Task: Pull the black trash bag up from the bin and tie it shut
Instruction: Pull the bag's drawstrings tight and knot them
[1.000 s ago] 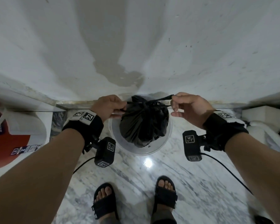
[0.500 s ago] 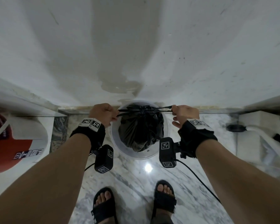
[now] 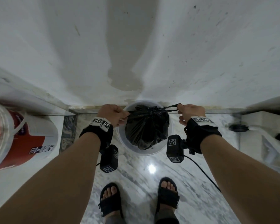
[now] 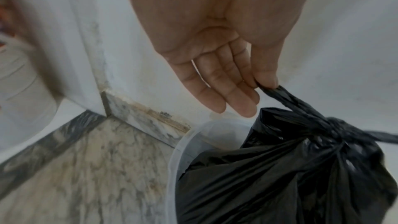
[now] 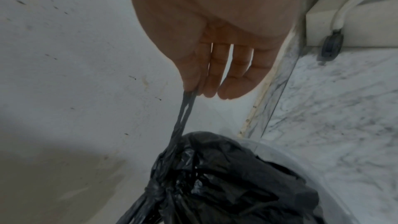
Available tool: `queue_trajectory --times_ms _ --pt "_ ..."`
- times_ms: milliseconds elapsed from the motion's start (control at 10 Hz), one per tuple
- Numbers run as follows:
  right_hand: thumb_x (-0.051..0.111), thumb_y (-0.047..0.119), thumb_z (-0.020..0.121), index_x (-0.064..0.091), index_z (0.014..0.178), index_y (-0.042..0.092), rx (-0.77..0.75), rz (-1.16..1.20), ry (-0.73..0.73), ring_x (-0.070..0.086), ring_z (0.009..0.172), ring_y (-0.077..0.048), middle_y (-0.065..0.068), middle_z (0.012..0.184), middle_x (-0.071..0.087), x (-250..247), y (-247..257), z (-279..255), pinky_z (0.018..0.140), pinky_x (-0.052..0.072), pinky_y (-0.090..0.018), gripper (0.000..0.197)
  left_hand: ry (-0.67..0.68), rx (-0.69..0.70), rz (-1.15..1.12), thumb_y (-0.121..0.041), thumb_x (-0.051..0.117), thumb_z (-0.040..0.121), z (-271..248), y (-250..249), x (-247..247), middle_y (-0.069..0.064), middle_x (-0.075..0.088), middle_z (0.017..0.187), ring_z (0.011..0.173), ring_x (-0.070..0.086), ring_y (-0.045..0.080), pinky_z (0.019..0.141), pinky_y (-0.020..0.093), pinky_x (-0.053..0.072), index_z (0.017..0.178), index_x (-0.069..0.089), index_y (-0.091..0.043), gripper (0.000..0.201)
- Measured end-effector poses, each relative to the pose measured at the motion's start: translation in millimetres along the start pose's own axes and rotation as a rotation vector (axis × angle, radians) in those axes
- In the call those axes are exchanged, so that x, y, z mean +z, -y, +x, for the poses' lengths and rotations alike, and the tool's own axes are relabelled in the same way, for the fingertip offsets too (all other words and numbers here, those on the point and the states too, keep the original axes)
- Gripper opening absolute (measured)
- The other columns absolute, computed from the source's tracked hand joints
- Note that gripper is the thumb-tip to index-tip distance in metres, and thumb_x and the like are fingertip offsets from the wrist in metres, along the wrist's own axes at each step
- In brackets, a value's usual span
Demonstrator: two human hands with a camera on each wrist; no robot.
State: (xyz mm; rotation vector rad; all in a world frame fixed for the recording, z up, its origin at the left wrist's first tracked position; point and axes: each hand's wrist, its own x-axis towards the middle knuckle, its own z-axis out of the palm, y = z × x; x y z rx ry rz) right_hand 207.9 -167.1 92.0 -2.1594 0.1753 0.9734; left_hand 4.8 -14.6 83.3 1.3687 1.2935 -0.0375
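The black trash bag [image 3: 145, 126] hangs gathered inside the round white bin [image 3: 121, 139] against the wall. Its top is bunched into a knot [image 3: 150, 109] with a twisted end running out to each side. My left hand [image 3: 115, 114] pinches the left end [image 4: 277, 94] between thumb and forefinger, the other fingers loosely extended. My right hand [image 3: 189, 112] pinches the thin right end [image 5: 185, 108] the same way. Both ends are stretched taut away from the knot [image 4: 333, 129], which also shows low in the right wrist view [image 5: 159, 192].
A red and white bucket [image 3: 14, 139] stands at the left. A white wall [image 3: 136, 46] rises directly behind the bin. At the right are a white step [image 3: 257, 126] with a hose and black fitting [image 3: 237, 127]. My sandalled feet [image 3: 110, 201] stand on marble floor.
The bag has dropped lower into the bin. My hands have moved apart and pulled the two ends out straight, drawing the knot tighter.
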Motion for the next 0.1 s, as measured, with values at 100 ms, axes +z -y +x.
queue_trajectory --times_ms 100 --pt "0.068 0.019 0.081 0.063 0.099 0.009 -0.001 0.055 0.021 0.059 0.070 -0.023 -0.009 0.085 0.063 -7.6 18.3 -17.6 0.066 0.055 -0.035 0.021 0.040 -0.044 0.120 -0.024 0.071 0.077 -6.9 -12.1 -7.3 0.019 0.073 0.090 0.075 0.070 0.029 0.072 0.040 0.058 0.071 0.064 -0.012 0.015"
